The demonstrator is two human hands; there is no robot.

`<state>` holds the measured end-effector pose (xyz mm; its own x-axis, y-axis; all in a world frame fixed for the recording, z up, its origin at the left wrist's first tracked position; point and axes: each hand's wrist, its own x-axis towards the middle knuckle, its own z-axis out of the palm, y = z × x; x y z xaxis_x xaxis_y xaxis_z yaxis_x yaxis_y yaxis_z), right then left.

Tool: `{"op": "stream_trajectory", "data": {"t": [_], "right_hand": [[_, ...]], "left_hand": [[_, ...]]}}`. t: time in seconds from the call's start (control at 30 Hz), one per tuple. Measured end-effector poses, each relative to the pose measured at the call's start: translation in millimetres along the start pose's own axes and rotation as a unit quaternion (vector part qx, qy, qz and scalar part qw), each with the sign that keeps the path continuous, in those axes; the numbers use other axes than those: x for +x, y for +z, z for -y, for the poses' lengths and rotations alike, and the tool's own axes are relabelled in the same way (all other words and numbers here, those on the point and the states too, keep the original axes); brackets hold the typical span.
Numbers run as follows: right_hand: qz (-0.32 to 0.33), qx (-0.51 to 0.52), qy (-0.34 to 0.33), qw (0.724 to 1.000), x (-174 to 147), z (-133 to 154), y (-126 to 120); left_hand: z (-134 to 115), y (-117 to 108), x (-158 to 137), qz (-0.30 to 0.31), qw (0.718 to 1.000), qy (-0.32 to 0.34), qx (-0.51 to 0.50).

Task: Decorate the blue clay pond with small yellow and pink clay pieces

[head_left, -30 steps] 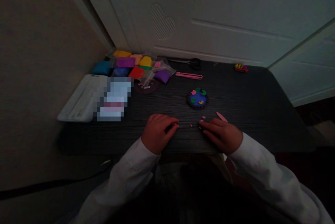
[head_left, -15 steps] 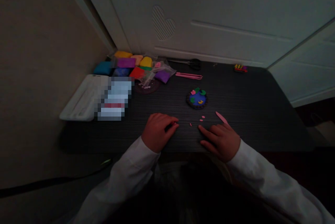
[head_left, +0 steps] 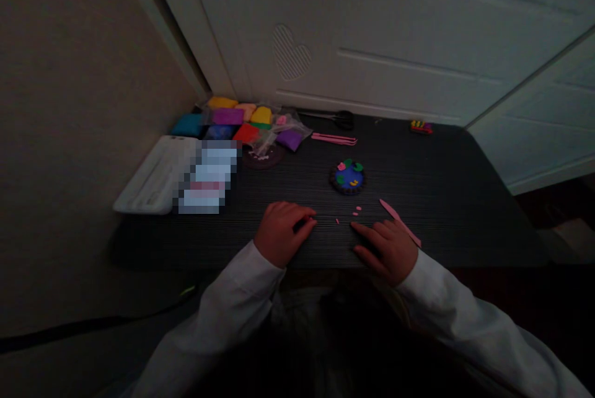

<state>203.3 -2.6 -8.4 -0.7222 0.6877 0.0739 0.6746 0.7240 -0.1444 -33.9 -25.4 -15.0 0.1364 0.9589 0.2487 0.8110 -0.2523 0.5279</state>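
My left hand [head_left: 284, 234] rests on the dark table with thumb and forefinger nearly together; what lies between the tips is too small and dim to make out. Opposite it, my right hand [head_left: 387, 250] has its forefinger stretched to the tabletop and its thumb apart. Just beyond that fingertip lie tiny pink clay bits [head_left: 358, 208]. A pink clay knife [head_left: 400, 222] is beside the right hand. Farther back sits a round clay pond [head_left: 348, 177] with a dark rim, blue middle, green leaves, a pink flower and small yellow shapes.
Bags of coloured clay [head_left: 246, 131] crowd the back left, by a round dark dish [head_left: 263, 158] with pale bits. A white case [head_left: 158, 175] lies at left. Pink tools [head_left: 333, 138], black scissors [head_left: 344, 119] and a small colourful clay piece [head_left: 421, 127] line the back.
The view has shifted slightly. My right hand has drawn a little left, and more of the pink clay knife shows. My left hand keeps its pose.
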Motion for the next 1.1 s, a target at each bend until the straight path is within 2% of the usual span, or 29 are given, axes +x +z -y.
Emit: {"op": "stream_trajectory", "data": {"t": [0.13,0.3,0.6,0.9,1.1], "right_hand": [[-0.013,0.069,0.016,0.997,-1,-5,-2],[-0.05,0.096,0.007,0.994,2,-10,2],[-0.075,0.076,0.049,0.993,12,0,3],[-0.087,0.011,0.044,0.995,2,10,5],[-0.067,-0.014,0.048,0.997,-1,24,9]], "left_hand": [[0,0,0,0.006,1.0,0.001,0.002],[0,0,0,0.008,1.0,-0.001,-0.001],[0,-1,0,0.009,1.0,0.006,-0.001],[0,-1,0,0.016,1.0,-0.002,0.003],[0,-1,0,0.015,1.0,0.003,-0.001]]}}
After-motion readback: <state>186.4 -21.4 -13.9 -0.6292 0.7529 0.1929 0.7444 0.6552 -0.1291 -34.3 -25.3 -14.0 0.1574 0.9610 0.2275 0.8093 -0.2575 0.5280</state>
